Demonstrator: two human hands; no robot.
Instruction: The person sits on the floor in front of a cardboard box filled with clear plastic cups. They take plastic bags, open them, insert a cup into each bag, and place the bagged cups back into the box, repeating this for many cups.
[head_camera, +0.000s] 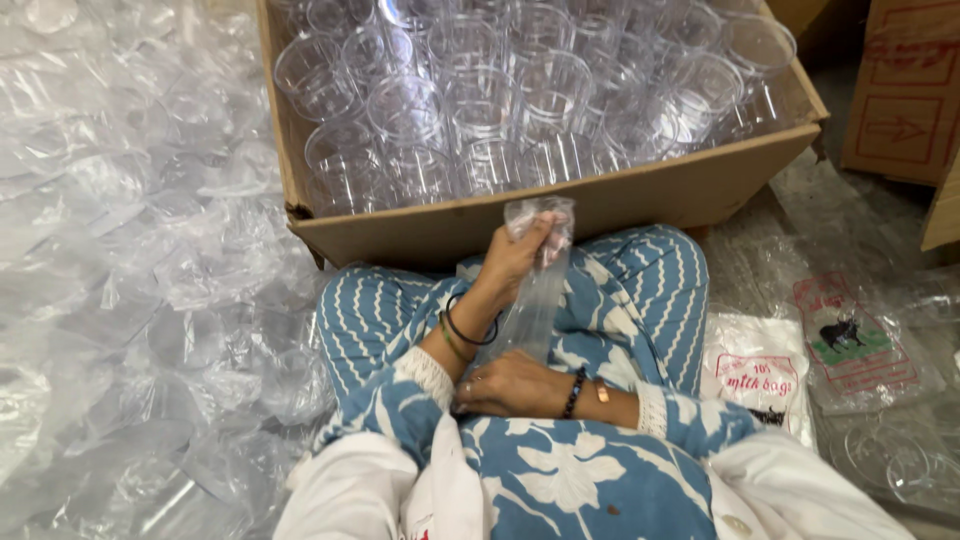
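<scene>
I sit cross-legged in blue patterned clothes. My left hand (522, 252) is raised and pinches the twisted top of a long clear plastic bag (535, 305). My right hand (512, 385) rests on my lap and grips the lower end of the same bag. The bag runs slanted between both hands, just in front of a cardboard box (560, 210). Whether anything is inside the bag I cannot tell. The box is packed with several upright clear plastic cups (480, 100).
A big heap of crumpled clear plastic wrapping (140, 250) covers the floor on the left. Flat packets of plastic bags with printed labels (760, 375) lie on the right. More clear cups (890, 460) sit at the lower right, and another cardboard carton (905, 90) stands at the upper right.
</scene>
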